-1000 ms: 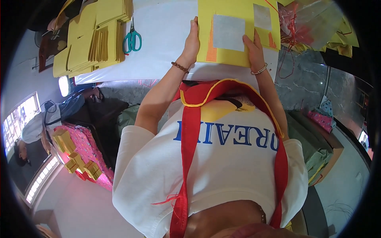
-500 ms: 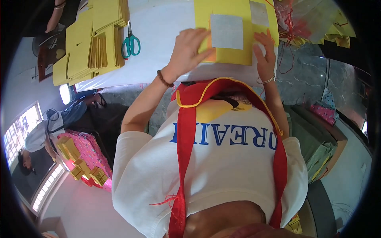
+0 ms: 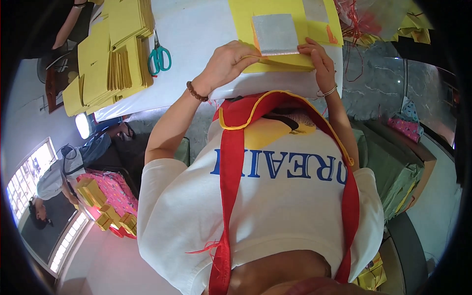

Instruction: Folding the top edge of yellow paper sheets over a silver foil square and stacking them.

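Note:
A yellow paper sheet [image 3: 246,34] with a silver-grey square [image 3: 276,34] on it lies on the table, and orange shows along the square's left side. Its near edge is raised and bent over toward the square. My left hand [image 3: 228,64] pinches the left end of this bent edge between thumb and fingers. At the right end, my right hand [image 3: 318,64] grips the same edge, fingers curled on top. Another yellow sheet with a silver-grey patch [image 3: 315,11] lies under or beside it at the right.
Left on the white-covered table [image 3: 191,39] are stacks of yellow paper [image 3: 98,64] and teal-handled scissors [image 3: 159,58]. Red strings and a clear plastic bag [image 3: 378,17] lie at the far right. Another person [image 3: 54,174] is at the left, beside yellow bundles [image 3: 91,191].
Both hands have closed on the near edge of the yellow sheet and bent it upward, away from me. The near strip, flat before, now stands folded toward the silver square.

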### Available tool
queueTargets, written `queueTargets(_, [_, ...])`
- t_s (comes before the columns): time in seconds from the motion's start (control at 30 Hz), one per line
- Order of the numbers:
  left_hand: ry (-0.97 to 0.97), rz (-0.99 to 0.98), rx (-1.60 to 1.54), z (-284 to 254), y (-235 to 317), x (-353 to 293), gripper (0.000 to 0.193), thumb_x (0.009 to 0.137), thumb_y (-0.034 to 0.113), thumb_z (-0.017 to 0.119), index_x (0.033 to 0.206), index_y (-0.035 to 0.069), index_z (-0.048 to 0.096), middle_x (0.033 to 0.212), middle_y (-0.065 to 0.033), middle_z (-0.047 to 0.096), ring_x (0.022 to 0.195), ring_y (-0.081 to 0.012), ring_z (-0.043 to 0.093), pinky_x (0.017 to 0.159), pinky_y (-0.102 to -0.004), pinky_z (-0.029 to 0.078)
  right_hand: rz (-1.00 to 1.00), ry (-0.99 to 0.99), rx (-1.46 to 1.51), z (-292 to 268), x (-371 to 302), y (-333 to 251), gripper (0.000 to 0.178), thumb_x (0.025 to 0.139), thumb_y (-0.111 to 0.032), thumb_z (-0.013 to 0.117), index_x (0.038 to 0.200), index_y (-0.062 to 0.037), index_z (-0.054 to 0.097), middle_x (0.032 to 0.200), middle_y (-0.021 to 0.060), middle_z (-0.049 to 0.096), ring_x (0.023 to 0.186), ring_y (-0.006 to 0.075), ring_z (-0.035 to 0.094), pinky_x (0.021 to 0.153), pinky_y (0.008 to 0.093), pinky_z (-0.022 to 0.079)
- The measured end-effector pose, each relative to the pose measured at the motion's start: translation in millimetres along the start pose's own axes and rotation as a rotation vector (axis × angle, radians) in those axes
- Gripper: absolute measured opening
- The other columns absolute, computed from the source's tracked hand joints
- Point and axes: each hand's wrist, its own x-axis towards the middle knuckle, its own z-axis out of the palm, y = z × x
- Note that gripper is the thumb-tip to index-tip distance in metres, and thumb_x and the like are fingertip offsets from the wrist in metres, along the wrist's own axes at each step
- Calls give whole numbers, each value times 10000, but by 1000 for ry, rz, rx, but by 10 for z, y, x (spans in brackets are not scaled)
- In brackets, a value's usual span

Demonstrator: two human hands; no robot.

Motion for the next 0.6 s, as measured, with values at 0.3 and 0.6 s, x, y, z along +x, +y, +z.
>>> queueTargets(0.3, [26, 6, -23, 35, -102, -65, 189, 868, 173, 530, 965, 56, 643, 891, -94, 633, 849, -274, 565, 752, -343, 463, -60, 51, -66, 105, -25, -53, 406, 940, -259, 313, 1003, 5, 616, 1083, 119, 583, 1182, 293, 411, 1011, 368, 278])
queueTargets(0.6, [125, 121, 207, 176, -140, -270, 245, 850, 139, 545, 1082, 105, 616, 1142, -89, 558, 1042, -289, 482, 884, -365, 413, -16, 248, 222, 263, -74, -39, 508, 957, -348, 234, 1238, -4, 482, 1338, 145, 387, 1262, 265, 327, 1049, 356, 228])
